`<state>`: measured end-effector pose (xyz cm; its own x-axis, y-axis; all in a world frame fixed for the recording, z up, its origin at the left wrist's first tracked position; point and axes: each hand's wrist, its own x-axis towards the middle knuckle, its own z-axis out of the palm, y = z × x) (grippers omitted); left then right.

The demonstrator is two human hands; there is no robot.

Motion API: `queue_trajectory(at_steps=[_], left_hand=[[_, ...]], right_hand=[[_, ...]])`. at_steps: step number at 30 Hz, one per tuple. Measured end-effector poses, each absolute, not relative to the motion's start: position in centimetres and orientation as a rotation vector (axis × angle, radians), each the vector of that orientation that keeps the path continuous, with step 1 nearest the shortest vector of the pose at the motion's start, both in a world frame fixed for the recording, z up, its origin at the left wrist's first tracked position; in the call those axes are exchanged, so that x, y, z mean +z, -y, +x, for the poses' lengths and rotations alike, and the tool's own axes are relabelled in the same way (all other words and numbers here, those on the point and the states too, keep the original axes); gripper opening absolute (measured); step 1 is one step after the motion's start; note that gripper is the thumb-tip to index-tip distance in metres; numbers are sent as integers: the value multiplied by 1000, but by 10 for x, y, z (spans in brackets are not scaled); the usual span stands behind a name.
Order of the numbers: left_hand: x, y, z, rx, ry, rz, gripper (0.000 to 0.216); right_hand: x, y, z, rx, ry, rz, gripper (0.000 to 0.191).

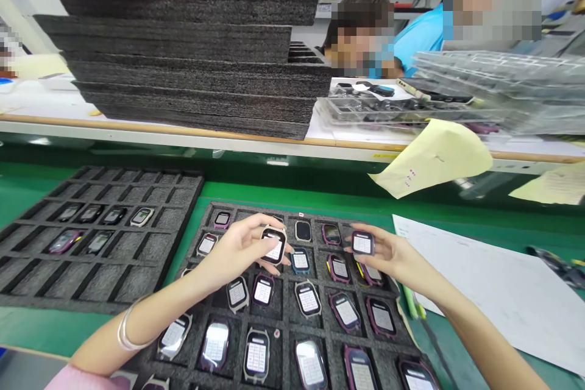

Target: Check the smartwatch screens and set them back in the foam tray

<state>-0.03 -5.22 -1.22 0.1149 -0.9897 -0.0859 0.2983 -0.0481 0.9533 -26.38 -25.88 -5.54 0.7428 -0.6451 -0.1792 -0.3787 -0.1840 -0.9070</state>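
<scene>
My left hand (237, 250) is closed around a black-rimmed watch body (273, 245), held above the near foam tray (283, 304). My right hand (388, 256) pinches a purple-rimmed watch body (362, 243) over the same tray. The tray's slots hold several watch bodies with lit screens, pink, purple, black and white. A silver bangle (125, 329) sits on my left wrist.
A second foam tray (137, 268) at the left holds several watch bodies. A tall stack of black foam trays (192, 55) stands on the shelf behind. Clear plastic trays (457, 91), yellow papers (434, 158) and a white sheet (493, 286) lie at the right. Two people sit beyond the shelf.
</scene>
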Motion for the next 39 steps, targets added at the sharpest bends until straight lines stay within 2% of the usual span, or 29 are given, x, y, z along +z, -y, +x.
queue_trajectory(at_steps=[4,9,12,15,20,25,30,34,39], left_hand=[[-13,49,-3,-1286,889,1099,32],[-30,56,14,-1144,1061,1227,62],[-47,74,39,-750,1319,1644,50],[-64,95,58,-565,1401,1849,44],[-84,115,64,-462,1541,2027,38],[-88,113,71,-393,1674,2164,34],[-75,98,70,-364,1797,2224,45],[-60,101,43,-255,1838,2259,28],[-62,128,7,-301,1910,2285,23]], right_hand=[[-73,282,-272,-374,-897,-2307,62],[-85,299,-276,-415,-846,-2542,54],[-83,304,-276,-376,-803,-2610,56],[-77,303,-272,-379,-777,-2678,56],[-70,283,-246,-306,-597,-2770,33],[-75,272,-224,-241,-604,-2800,31],[-78,274,-222,-233,-665,-2759,30],[-82,276,-217,-256,-742,-2700,26],[-83,270,-207,-335,-775,-2580,13]])
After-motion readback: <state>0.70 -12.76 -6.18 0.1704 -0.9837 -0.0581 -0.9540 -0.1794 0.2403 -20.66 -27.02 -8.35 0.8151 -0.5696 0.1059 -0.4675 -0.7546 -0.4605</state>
